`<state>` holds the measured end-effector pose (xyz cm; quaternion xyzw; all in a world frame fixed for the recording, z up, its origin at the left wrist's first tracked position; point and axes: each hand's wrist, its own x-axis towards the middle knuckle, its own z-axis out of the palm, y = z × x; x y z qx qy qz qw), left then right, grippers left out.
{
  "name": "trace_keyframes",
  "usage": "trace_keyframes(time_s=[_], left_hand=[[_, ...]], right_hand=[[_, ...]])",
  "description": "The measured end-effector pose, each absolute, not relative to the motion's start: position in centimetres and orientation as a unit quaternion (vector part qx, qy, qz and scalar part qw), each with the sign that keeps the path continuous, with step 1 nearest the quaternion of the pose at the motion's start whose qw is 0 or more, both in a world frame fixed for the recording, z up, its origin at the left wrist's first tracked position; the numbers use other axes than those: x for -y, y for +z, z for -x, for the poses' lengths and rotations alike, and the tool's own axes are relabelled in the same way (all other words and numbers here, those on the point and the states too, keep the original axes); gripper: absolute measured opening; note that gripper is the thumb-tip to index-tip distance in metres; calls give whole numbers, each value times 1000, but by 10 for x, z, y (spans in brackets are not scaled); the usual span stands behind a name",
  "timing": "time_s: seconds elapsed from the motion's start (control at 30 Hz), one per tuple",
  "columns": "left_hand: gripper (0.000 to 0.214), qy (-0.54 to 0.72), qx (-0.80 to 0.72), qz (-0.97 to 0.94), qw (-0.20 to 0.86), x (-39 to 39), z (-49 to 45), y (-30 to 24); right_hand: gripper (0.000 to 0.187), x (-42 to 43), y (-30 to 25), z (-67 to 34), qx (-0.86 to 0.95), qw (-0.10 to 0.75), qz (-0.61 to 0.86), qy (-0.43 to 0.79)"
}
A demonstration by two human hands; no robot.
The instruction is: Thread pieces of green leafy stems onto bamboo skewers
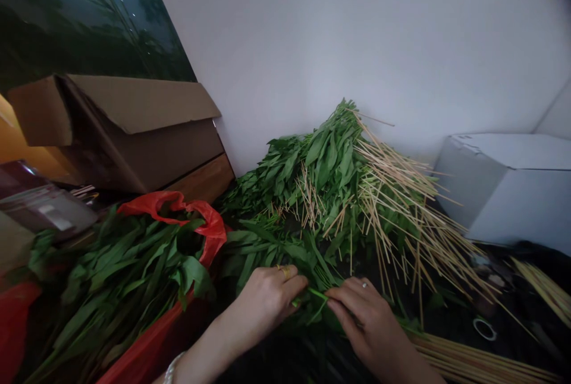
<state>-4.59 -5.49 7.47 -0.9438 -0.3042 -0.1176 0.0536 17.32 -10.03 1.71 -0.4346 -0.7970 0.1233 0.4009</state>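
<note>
My left hand (pixel 267 298) and my right hand (pixel 363 315) meet low in the middle, both with fingers curled and pinching a small bunch of green leaves (pixel 312 301) between them. Each hand wears a ring. Right behind them rises a big pile of skewered greens (pixel 330 176), leaves to the left and thin bamboo sticks (pixel 401 211) fanning out to the right. To the left, a red plastic bag (pixel 205 223) lies open, full of loose long green leaves (pixel 120 277).
An open cardboard box (pixel 129 128) leans at the back left under a dark picture. A white box (pixel 508 188) stands at the right by the wall. Bundles of bare bamboo sticks (pixel 473 360) lie at the lower right, near a tape roll (pixel 484 329).
</note>
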Motion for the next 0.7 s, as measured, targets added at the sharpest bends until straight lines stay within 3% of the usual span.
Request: trace_keyframes(time_s=[0.33, 0.47, 0.7], left_hand=[[12, -311, 436, 816, -218, 39, 33, 67], [8, -382, 509, 735, -236, 16, 58, 83], [23, -294, 445, 805, -261, 19, 54, 103]], right_hand=[[16, 98, 20, -174, 793, 433, 409, 126], [15, 96, 21, -181, 773, 439, 429, 162], [19, 95, 17, -179, 791, 411, 423, 164]])
